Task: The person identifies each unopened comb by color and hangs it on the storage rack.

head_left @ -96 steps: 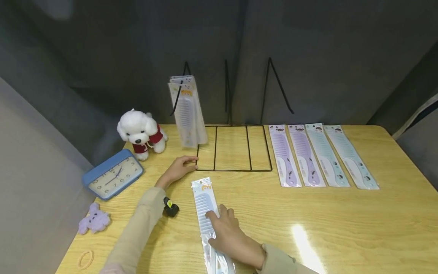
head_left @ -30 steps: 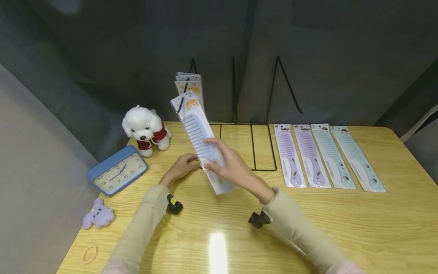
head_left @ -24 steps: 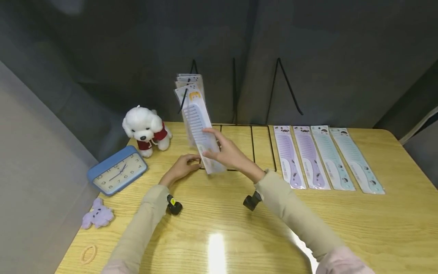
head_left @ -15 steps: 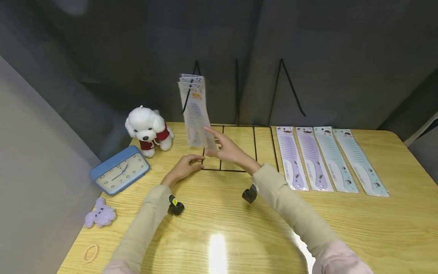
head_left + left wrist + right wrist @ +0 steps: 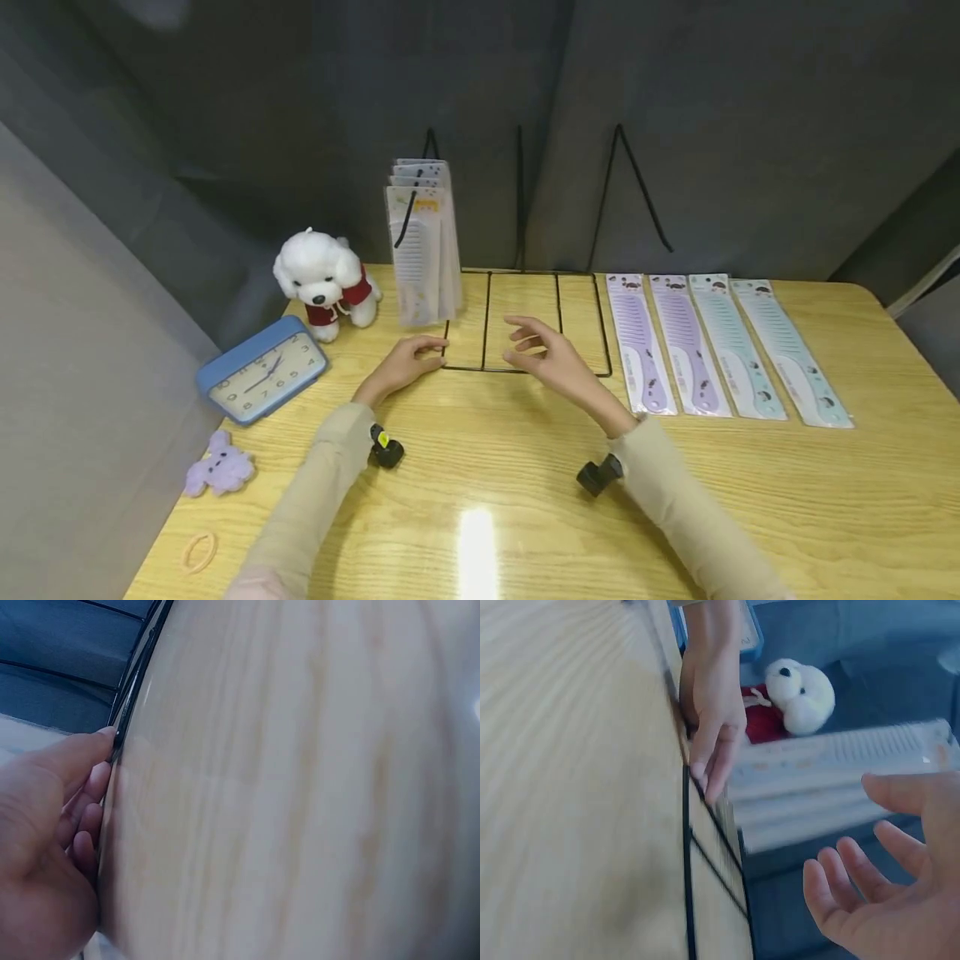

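A black wire display rack (image 5: pixel 547 372) stands on the table, its three hooks rising at the back. Several packaged combs (image 5: pixel 415 267) hang one behind another on its left hook. My left hand (image 5: pixel 397 367) pinches the front left corner of the rack's base between thumb and fingers; the left wrist view shows the thumb on the black wire (image 5: pixel 129 701). Above the base, my right hand (image 5: pixel 553 360) is held with loosely bent fingers and nothing in them. In the right wrist view that hand (image 5: pixel 900 877) is apart from the hanging combs (image 5: pixel 817 780).
Purple packaged combs (image 5: pixel 640 346) and mint green packaged combs (image 5: pixel 738 350) lie in a row at the right. On the left are a white plush dog (image 5: pixel 315 271), a blue clock (image 5: pixel 262 371), a purple plush toy (image 5: pixel 221 467) and a beige ring (image 5: pixel 198 552).
My right hand carried a light blue packaged comb up from the table onto the left hook, let go, and drew back to the right. My left hand stays at the rack's corner.
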The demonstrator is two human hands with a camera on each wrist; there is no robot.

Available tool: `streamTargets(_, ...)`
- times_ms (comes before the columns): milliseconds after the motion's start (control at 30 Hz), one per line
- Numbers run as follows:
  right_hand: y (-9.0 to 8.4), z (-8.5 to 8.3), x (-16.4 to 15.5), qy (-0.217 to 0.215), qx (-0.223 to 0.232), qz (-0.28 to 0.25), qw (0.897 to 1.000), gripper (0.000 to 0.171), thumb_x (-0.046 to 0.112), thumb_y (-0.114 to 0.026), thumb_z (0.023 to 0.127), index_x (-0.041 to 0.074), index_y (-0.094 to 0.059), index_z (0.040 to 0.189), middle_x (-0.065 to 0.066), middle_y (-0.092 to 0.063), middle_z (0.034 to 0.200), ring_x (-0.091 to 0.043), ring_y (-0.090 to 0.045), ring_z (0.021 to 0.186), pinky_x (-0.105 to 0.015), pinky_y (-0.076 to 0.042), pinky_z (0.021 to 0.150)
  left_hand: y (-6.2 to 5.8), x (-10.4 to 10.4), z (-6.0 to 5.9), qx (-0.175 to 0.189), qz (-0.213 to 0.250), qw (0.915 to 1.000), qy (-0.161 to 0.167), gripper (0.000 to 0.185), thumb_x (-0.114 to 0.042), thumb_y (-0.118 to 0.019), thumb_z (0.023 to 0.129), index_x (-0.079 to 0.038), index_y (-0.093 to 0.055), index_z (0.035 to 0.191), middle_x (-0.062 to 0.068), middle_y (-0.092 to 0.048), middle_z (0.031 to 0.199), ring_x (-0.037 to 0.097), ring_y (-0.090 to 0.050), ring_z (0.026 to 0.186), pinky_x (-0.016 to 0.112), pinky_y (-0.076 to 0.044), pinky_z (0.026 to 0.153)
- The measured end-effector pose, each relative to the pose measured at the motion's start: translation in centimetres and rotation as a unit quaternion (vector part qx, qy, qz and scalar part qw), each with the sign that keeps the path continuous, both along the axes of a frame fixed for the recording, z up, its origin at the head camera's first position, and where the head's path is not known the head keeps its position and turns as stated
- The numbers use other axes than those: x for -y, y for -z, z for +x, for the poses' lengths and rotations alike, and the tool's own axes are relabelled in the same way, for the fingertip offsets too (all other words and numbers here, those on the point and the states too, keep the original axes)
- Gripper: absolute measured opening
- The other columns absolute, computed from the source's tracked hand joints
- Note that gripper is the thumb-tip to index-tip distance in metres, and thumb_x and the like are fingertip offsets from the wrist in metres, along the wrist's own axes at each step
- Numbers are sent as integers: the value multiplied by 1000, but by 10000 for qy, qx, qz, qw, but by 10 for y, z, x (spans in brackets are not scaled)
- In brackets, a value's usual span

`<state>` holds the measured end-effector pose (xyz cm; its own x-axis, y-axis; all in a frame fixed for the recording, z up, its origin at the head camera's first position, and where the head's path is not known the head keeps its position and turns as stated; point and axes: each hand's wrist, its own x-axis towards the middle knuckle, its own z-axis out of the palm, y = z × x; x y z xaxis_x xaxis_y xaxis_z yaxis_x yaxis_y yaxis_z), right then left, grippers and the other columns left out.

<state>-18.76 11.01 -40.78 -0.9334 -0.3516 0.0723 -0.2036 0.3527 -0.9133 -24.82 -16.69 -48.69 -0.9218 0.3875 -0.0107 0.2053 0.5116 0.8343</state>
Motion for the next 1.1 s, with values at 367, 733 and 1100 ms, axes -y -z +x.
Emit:
streamTargets(367, 11, 19, -153, 1783, -510, 1252, 9746, 59, 27, -62, 93, 2, -40, 141, -27, -53, 120, -32, -55, 101, -26, -48, 74, 0, 2, -1, 12, 2, 10000, 62, 38, -14, -65, 91, -3, -60, 127, 17, -59, 125, 29, -52, 118, 45, -39, 103)
streamTargets(733, 43, 10, -304, 2588, 514, 2548, 9303, 76, 46, -45, 97, -2, -20, 149, -43, -16, 141, -63, -19, 124, -72, -25, 90, -3, -2, 4, 41, 36, 10000, 78, 39, -14, -65, 91, 0, -59, 127, 20, -58, 125, 32, -51, 118, 48, -38, 103)
streamTargets(1100, 50, 6, -352, 2222, 1195, 3407, 9057, 86, 53, -53, 91, -9, -23, 143, -50, -19, 133, -70, -18, 111, -73, -24, 82, -1, 0, 0, 0, -104, 9999, 43, 38, -14, -64, 91, -3, -60, 127, 17, -59, 126, 30, -52, 119, 44, -39, 103)
